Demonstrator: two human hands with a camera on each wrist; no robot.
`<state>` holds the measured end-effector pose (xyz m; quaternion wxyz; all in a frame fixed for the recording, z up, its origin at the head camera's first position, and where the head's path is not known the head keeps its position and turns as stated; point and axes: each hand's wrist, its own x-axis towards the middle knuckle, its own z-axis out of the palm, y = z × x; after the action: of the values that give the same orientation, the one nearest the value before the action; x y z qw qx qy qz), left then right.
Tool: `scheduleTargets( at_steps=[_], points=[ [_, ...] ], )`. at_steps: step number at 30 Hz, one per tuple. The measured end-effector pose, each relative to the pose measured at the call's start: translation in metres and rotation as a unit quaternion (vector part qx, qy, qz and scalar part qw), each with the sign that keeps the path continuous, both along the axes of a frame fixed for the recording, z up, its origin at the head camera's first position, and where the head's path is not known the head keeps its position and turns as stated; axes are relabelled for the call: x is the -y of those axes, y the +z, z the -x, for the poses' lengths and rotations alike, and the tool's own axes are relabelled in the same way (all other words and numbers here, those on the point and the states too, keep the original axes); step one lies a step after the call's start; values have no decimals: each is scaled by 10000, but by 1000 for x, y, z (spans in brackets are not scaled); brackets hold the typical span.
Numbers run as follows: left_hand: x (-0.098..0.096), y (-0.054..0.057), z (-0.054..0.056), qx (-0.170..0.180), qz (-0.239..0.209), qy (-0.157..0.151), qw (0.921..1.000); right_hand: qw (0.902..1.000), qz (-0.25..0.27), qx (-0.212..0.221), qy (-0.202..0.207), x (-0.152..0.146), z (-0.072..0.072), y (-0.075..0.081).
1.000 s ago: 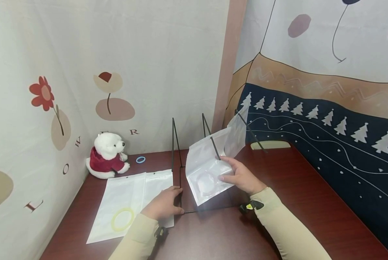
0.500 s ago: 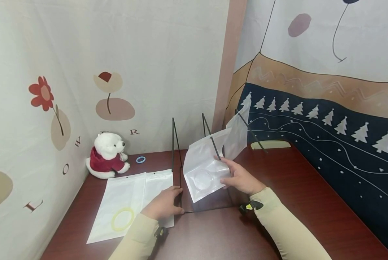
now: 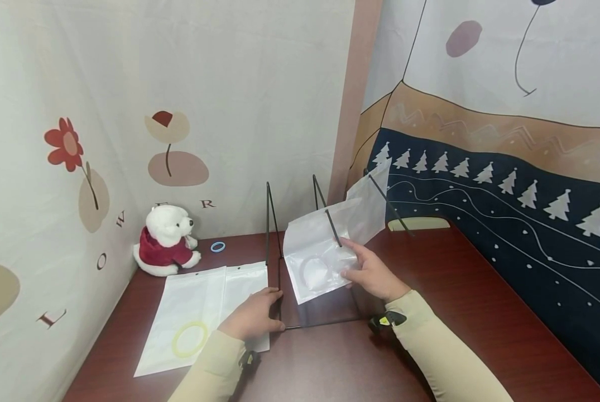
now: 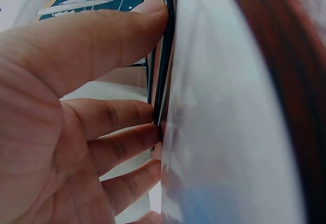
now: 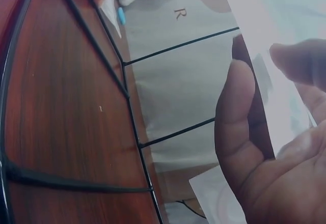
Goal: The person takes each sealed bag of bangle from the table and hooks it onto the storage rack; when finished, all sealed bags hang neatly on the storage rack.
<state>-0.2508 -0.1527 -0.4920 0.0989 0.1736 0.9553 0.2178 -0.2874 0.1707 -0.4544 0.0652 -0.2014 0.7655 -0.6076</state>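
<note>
My right hand pinches the lower right part of a white plastic bag between thumb and fingers; a pale ring shows through its front. The bag leans inside a black wire rack, partly behind a slanted divider. Another whitish bag stands behind it between the rack's rear wires. At the rack's left front corner, my left hand rests its thumb and fingertips against the side wire. The left wrist view shows its thumb and fingers meeting the wire from one side, fairly straight.
Two white bags lie flat at the left, the front one with a yellow ring. A white plush bear in red sits behind them, beside a blue ring. Printed cloth walls close off the table's back and sides.
The lower edge of the held bag has risen and shifted slightly left, while the rear bag has tipped a little to the right. My left hand has stayed put.
</note>
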Motion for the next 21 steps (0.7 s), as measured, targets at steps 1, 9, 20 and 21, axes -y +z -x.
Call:
scheduleTargets(
  at_steps=[1, 9, 20, 21],
  points=[
    [0, 0, 0, 7, 0, 2, 10000, 10000, 54, -3, -19, 1, 0, 0],
    [-1, 3, -1, 34, -10, 44, 10000, 9993, 214, -118, -286, 5, -1, 2],
    [-2, 4, -2, 18, 16, 61, 10000, 9972, 305, -355, -582, 12, -6, 9],
    [-2, 4, -2, 12, 21, 60, 10000, 9971, 289, -372, -598, 12, -7, 9]
  ],
)
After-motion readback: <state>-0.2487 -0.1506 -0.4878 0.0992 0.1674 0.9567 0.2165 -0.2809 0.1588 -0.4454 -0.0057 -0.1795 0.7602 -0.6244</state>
